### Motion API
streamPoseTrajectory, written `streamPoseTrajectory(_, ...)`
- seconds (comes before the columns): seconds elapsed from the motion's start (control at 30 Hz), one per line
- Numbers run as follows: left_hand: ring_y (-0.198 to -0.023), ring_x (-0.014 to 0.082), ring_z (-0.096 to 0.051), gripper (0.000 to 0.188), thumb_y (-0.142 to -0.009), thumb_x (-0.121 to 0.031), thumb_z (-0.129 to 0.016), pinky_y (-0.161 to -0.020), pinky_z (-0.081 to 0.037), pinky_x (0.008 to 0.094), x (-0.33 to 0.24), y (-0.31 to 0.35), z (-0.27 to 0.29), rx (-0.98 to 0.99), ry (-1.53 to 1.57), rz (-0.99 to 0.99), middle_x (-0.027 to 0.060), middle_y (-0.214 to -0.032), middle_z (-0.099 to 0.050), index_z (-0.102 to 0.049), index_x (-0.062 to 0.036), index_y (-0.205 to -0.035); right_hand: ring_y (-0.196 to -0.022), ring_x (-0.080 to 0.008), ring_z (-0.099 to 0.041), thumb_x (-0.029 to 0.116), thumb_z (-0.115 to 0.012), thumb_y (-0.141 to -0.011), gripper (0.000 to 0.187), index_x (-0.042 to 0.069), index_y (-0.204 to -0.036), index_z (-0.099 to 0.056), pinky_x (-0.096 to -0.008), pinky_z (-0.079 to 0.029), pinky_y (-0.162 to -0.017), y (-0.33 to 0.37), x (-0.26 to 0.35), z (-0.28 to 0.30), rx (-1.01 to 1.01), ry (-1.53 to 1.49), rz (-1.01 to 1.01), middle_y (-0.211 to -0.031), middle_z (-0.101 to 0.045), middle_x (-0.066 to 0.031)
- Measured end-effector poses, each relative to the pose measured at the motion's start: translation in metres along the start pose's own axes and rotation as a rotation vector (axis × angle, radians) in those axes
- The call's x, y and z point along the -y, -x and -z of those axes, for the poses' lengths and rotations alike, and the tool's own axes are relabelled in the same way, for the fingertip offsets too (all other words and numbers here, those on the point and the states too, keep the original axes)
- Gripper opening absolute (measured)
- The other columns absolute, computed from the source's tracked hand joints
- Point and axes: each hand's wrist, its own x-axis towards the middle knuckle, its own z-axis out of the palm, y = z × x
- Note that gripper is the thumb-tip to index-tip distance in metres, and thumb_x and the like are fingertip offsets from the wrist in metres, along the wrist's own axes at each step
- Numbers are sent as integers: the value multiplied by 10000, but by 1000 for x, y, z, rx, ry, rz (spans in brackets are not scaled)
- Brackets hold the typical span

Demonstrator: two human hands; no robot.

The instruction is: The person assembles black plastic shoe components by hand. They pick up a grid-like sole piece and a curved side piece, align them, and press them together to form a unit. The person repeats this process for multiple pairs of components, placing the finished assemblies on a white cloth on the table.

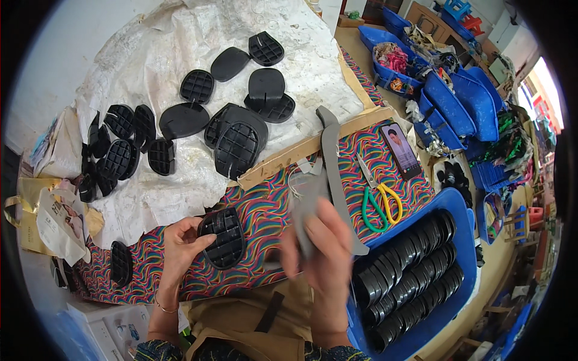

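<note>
Tan apron cloth (241, 340) is spreading across the lower edge, with a dark patterned sleeve (158, 351) showing to its left. Beyond it, the left hand (183, 242) is grasping a black, rounded plastic pad (226, 240) by its left edge, thumb pressing on the gridded face, and is holding it over a rainbow-swirled tablecloth (265, 207). To its right, the right hand (328, 246) is curling its fingers around a grey, flat piece (304, 231), both blurring too much for its outline to show. Just behind, a long, curved grey strip (333, 159) is lying across a pale wooden edging (289, 154). Farther right, metal scissors with green and yellow handles (380, 194) are resting open near a dark phone with a lit screen (400, 150). Below them, a blue plastic bin (466, 219) is holding rows of glossy black curved pieces (409, 265). Many loose black gridded pads (238, 150) are lying scattered on a stained white sheet (313, 60).
</note>
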Motion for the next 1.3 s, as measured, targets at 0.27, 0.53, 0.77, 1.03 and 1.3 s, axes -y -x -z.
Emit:
streamPoseTrajectory(0.27,-813,48,-591,279,-815,-63,-791,-730,-496,222,17,-2,-6,-5,-106,42,-12,-894,-632,-622,-13,-1031,-482,-207,-507,-33,-505,-942,248,-48,-1188,-474,-355,-509,-483,97,53,46,549,23,306,-700,-580,-181)
streamPoseTrajectory(0.53,-852,51,-595,334,-836,-71,-778,-744,-496,216,24,12,-2,-3,120,136,5,-957,-627,-589,2,-1102,-542,-78,-560,71,-496,-1000,136,-12,-996,-604,-245,-436,-507,25,-72,20,-99,1016,-201,-644,-604,-39)
streamPoseTrajectory(0.77,-829,43,-564,280,-860,-65,-740,-729,-478,215,23,15,-10,31,274,146,-3,-928,-605,-582,2,-1081,-493,-39,-472,134,-496,-1021,201,-15,-1016,-631,-209,-355,-428,6,-104,37,-37,1147,-113,-632,-549,11)
streamPoseTrajectory(1.03,-779,59,-519,234,-841,-32,-702,-669,-439,239,24,11,-29,-15,175,36,22,-841,-575,-562,21,-1021,-819,-61,-556,71,-517,-1002,276,-59,-1217,-630,-211,-461,-719,9,-107,27,-119,1164,-122,-936,-677,-37)
streamPoseTrajectory(1.3,-753,68,-516,226,-834,-46,-689,-639,-428,244,29,6,-34,-33,170,91,30,-804,-570,-550,25,-997,-843,-67,-551,64,-523,-996,316,-50,-1280,-606,-212,-463,-747,11,-109,28,-123,1159,-82,-994,-691,-46)
